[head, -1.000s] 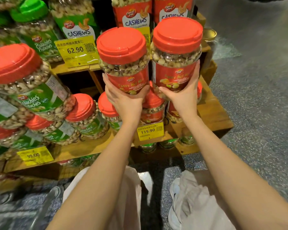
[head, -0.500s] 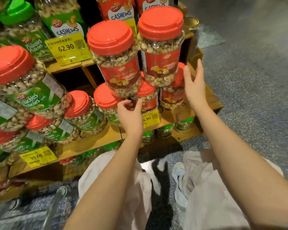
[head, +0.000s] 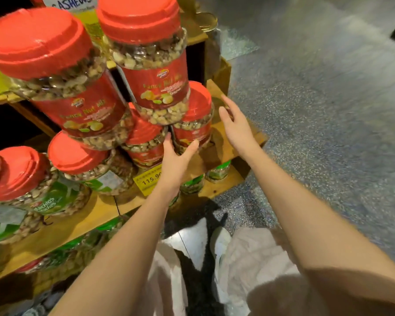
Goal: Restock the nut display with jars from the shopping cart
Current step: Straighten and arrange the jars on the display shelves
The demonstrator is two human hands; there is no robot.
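Note:
Two red-lidded Fancy Nut Mix jars stand stacked on the display: one at the left (head: 78, 103) and one at the right (head: 153, 71), each resting on lower jars. Beneath them lie two more red-labelled jars, a middle one (head: 144, 142) and a right one (head: 196, 117). My left hand (head: 177, 156) has spread fingers touching the front of the lower right jar. My right hand (head: 235, 126) hovers open just right of that jar, above the wooden shelf (head: 228, 144), holding nothing. The shopping cart is out of view.
Green-labelled pistachio jars (head: 43, 197) with red lids fill the shelf at the left. A yellow price tag (head: 147, 179) reads 115.90. More green-lidded jars (head: 217, 172) sit on the shelf below. Speckled grey floor (head: 317, 133) spreads to the right.
Both hands have let go of the two top jars, which now stand on the stack. The hands dropped lower; the left one now touches the lower right jar. The camera moved closer.

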